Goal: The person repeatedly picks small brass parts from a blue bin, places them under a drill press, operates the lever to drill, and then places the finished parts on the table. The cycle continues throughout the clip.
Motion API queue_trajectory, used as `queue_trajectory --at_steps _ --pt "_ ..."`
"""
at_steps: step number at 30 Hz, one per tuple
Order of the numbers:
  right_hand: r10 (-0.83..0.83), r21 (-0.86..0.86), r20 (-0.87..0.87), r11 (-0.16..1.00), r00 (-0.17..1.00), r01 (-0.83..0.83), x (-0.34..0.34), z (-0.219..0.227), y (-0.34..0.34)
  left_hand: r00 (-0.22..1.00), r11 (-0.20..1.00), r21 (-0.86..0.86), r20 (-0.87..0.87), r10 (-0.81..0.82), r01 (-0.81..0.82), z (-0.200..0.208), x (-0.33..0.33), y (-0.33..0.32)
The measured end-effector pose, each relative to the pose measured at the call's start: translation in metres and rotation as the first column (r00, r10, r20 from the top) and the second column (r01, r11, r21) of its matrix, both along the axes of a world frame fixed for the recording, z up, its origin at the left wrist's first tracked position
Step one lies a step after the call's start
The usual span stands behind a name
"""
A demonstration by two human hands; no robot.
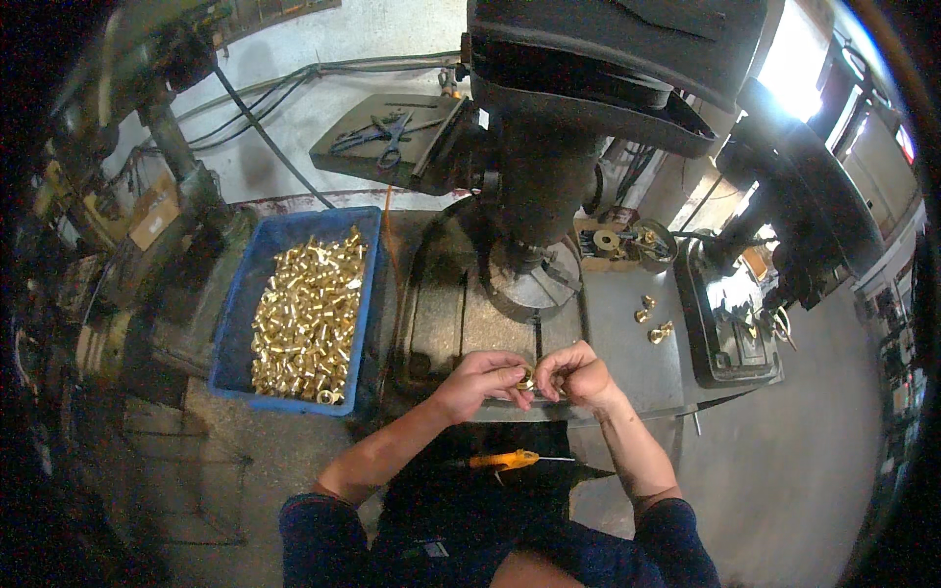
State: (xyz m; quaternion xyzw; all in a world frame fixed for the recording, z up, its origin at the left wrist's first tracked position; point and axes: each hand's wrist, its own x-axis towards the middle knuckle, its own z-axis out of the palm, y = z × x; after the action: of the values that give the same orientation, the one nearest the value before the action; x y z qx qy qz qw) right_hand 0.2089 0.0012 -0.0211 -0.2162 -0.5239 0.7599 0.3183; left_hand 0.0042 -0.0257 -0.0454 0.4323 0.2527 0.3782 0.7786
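Between the thumb and fingers of my left hand (477, 385) is a small round brass fitting (527, 378), held over the front edge of the machine table. Close beside it, my right hand (576, 373) has its fingers curled and pinched together. Whatever those fingers grip, if anything, is too small to make out. Below my hands, across my dark-clad lap, lies a yellow-orange handled tool (505, 460) with a thin metal shaft pointing right. Several loose brass fittings (661, 333) sit on the grey tabletop to the right.
A blue bin (367, 294) full of brass fittings stands at the left. Ahead rises a drill press (549, 167) over a round metal fixture (529, 289). Blue-handled tools (392, 142) lie on a back-left plate. A round tin (655, 245) holds small parts; another machine (730, 353) stands right.
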Motion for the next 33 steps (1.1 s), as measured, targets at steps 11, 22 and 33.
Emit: queue_trajectory --at_steps 11,22,33 --pt "-0.204 0.123 0.129 0.974 0.97 0.189 0.03 0.012 0.012 0.931 0.936 0.069 -0.101 0.351 -0.345 -0.007 -0.009 0.046" --pt "-0.514 0.542 0.32 0.788 0.796 0.292 0.08 0.083 0.052 0.833 0.842 0.032 -0.132 0.537 -0.538 -0.059 -0.003 0.112" --pt "-0.88 0.708 -0.281 0.08 0.383 0.702 0.108 0.23 0.232 0.803 0.809 0.029 -0.102 0.587 -0.587 -0.065 0.004 0.115"
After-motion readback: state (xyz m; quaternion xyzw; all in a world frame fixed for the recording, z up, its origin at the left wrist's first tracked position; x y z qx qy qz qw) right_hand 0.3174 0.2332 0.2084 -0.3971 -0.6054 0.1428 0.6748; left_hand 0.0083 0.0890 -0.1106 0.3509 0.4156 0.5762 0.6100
